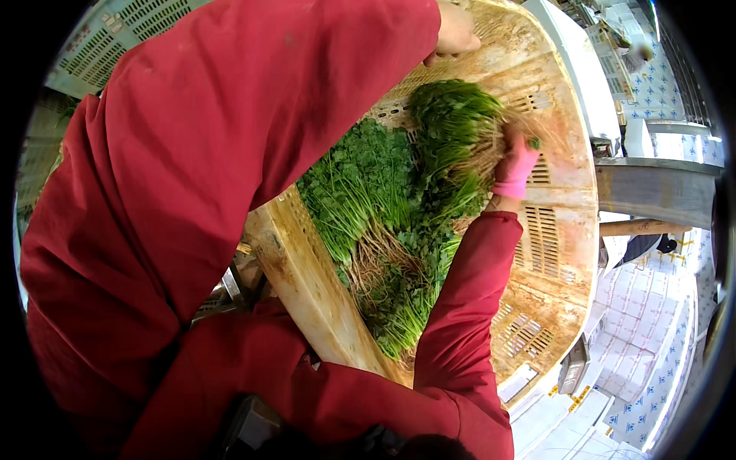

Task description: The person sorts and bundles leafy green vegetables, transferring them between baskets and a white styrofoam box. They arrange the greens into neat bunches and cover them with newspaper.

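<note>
My right hand (516,163), in a pink glove, grips the root end of a bunch of coriander (457,126); the glove and the roots are blurred. The bunch is inside a large, stained plastic crate (552,190) with slotted walls. More coriander (362,184) is heaped in the crate below it, some with its pale brown roots (379,259) showing. At the top of the view, my left hand (457,31) looks bare and is by the crate's far wall. Its fingers are curled and partly hidden, so I cannot tell if it holds anything.
A pale green slotted crate (123,40) is at the upper left. Outside the crate's right side are a white box (581,75), a metal beam (655,190) and a wooden pole (644,227). Stacked white boxes (632,316) stand farther right. A blurred person (637,56) is in the background.
</note>
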`<state>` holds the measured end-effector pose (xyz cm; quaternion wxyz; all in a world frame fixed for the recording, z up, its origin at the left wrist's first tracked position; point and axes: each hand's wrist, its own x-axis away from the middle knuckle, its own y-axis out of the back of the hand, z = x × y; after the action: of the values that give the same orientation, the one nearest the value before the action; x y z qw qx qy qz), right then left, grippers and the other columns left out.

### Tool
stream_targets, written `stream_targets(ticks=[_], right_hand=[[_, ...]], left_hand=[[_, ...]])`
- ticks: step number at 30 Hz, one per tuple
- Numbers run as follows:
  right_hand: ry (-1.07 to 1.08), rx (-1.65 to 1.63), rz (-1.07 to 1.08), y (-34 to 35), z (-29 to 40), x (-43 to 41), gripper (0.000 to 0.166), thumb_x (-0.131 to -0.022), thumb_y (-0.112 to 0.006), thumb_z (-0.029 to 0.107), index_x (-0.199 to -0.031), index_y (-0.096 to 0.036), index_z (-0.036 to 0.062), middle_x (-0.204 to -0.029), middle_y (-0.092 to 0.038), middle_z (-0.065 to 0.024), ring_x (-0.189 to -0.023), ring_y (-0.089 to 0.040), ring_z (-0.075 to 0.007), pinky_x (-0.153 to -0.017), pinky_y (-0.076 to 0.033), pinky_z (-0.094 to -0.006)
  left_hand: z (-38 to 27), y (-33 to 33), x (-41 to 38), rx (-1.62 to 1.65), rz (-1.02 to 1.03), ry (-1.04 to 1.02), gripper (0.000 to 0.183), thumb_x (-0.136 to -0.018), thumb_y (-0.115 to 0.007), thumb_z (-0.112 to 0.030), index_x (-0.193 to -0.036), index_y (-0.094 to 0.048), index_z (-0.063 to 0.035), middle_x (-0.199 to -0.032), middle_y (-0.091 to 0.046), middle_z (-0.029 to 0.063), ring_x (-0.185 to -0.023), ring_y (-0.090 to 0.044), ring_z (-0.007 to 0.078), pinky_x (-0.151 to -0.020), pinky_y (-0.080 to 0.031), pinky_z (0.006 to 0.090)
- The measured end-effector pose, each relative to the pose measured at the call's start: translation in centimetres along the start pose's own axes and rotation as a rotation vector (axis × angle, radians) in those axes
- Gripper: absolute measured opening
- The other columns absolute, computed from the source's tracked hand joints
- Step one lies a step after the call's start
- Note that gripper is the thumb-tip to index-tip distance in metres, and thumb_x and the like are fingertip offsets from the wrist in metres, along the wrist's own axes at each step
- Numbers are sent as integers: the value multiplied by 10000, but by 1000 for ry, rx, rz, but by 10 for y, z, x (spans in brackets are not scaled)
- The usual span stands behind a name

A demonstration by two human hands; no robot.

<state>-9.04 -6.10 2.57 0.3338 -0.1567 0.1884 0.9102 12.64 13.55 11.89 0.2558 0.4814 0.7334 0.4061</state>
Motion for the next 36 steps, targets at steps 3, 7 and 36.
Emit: stream_targets(ticks=[3,7,36], right_hand=[[408,744,-39,42,1,11,196,-864,-554,44,-991,-690,-17,-934,-705,-161,-831,-673,-246,-757,-534,-344],[172,270,-214,78,53,-4,390,-978,-437,256,-1092,-638,-57,-1044,-660,-164,-980,-632,-248,-858,-520,-369],[817,-387,410,-295,472,99,401,-932,-515,181,-1235,-542,-79,-1083,-659,-188,-922,-662,-240,-759,-556,-339]], left_hand=[[-15,12,15,167,75,-191,396,-945,-423,-307,-817,-686,-40,-650,-679,86,-614,-683,190,-644,-537,353],[-16,25,33,273,69,-216,334,-922,-453,-274,-797,-661,-45,-662,-677,60,-584,-667,147,-600,-517,306],[2,112,635,558,-782,-411,1258,-555,-922,-387,-1485,-181,25,-1466,-390,147,-1338,-382,203,-1121,-299,363]])
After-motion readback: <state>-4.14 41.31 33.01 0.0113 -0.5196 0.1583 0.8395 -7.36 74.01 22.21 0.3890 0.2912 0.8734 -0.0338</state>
